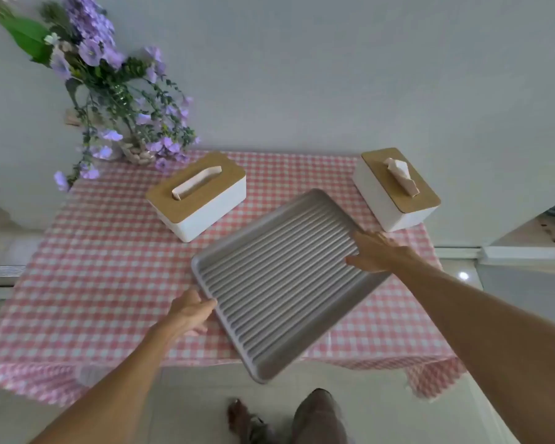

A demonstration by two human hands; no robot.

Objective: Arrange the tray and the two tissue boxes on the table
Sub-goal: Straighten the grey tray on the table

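Observation:
A grey ribbed tray (279, 280) lies skewed across the front middle of the table, one corner jutting past the front edge. My left hand (191, 310) grips its left rim near the corner. My right hand (377, 251) holds the right rim, fingers spread over the edge. Two white tissue boxes with wooden lids stand behind the tray. The left tissue box (197, 195) is angled at the back middle. The right tissue box (396, 189) sits at the back right corner. A tissue pokes out of each lid.
A pink-and-white checked cloth (103, 283) covers the table and hangs over the front. A vase of purple flowers (135, 145) stands at the back left corner against the wall. Below the table edge my legs and a foot (318, 418) show on the pale floor.

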